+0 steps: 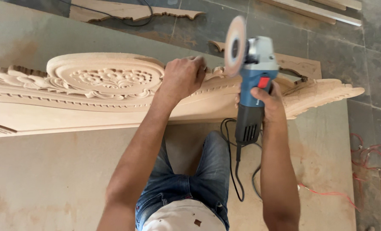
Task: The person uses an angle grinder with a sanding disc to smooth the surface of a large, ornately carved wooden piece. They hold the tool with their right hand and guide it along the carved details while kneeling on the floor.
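A long carved wooden panel [92, 92] with an oval floral medallion lies across a large flat board [49, 171]. My left hand [183, 76] rests on the panel's upper edge just right of the medallion, fingers curled over the wood. My right hand [265, 100] grips the blue body of an angle grinder [252, 81]. Its round sanding disc [235, 45] is lifted and tilted above the panel, close to my left hand. The grinder's black cord [237, 171] trails down past my jeans.
More carved wooden pieces [130, 10] lie on the grey tiled floor at the top. Long wooden strips [323, 13] sit at the upper right. Red wires [370, 158] are tangled on the floor at the right. A black cable [126, 19] crosses the upper piece.
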